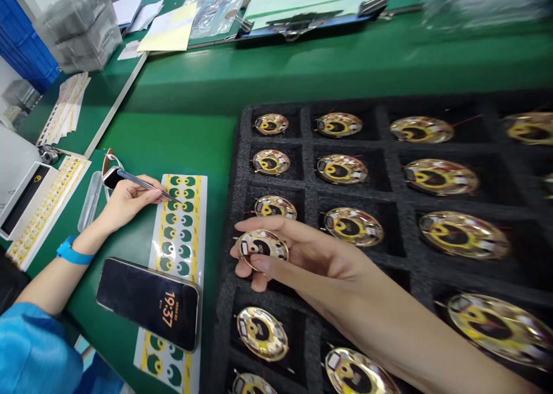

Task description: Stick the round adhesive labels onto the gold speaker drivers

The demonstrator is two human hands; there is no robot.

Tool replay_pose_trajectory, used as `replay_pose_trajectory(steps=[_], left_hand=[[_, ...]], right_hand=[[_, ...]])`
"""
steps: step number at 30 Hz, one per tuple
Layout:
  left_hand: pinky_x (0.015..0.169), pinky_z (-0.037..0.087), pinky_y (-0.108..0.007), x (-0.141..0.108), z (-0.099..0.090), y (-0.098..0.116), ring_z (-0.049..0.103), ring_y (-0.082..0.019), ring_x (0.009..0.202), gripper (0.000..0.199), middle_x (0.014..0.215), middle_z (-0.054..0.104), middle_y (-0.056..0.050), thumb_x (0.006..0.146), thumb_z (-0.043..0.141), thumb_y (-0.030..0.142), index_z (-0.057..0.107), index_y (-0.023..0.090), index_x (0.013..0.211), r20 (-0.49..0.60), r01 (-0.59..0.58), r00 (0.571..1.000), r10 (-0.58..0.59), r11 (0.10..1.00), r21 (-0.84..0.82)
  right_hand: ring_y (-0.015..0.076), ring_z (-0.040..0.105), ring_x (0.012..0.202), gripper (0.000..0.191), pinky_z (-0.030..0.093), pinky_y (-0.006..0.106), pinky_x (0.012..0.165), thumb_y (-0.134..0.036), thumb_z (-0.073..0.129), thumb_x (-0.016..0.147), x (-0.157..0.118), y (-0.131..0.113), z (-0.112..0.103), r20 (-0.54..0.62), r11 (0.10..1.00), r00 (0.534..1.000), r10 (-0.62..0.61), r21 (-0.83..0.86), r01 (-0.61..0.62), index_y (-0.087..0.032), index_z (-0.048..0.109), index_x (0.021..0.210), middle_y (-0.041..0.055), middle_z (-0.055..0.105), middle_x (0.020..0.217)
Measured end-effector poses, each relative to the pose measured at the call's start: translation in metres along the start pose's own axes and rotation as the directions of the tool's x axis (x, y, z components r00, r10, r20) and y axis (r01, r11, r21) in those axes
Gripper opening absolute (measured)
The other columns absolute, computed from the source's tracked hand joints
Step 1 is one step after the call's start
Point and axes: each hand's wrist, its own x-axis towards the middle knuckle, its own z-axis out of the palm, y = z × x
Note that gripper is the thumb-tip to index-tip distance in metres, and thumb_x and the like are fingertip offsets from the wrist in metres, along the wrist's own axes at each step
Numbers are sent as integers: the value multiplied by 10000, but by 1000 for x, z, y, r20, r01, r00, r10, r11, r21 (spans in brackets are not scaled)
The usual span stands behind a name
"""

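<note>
My left hand, with a blue strap on its wrist, pinches slim metal tweezers. The tweezers' tip rests at a sheet of dark green and yellow stickers on the green table. Above the black foam tray, my right hand holds a round gold electronic disc between thumb and fingers, its component side facing up. More gold discs, with black and yellow centres, sit one per compartment in the tray; some show thin red wires.
A smartphone reading 19:37 lies over the sticker sheet. Nearby are a smartwatch, a clear plastic case, a white box and more sticker strips. Behind stand a clipboard, papers and stacked clear containers.
</note>
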Motion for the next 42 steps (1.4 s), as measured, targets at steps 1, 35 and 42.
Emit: replay_pose_trajectory(steps=[1,35,42], left_hand=[[824,612,-287,0,0,0,749,-178,828,249,828,758,-46,744,779,361,696,138,818,2,-2,1000,2,1000,5],[918,565,-381,-7,-6,18,766,-253,867,235,703,783,-46,662,864,337,741,160,758,93,198,980,-175,879,-434],[820,581,-264,-42,31,47,757,-168,782,159,708,776,6,699,838,328,753,205,753,-58,55,994,-88,901,-429]], right_hand=[[81,643,638,229,546,160,600,-324,788,779,1,0,-2,20,1000,1000,-2,-10,2,-246,687,969,-37,695,723],[114,656,657,299,566,254,673,-309,751,788,7,-5,-7,156,997,988,13,-82,0,-207,607,1029,-7,710,750],[150,708,759,324,601,301,730,-302,701,833,7,12,-9,225,997,973,-43,-50,55,-249,619,1142,6,731,856]])
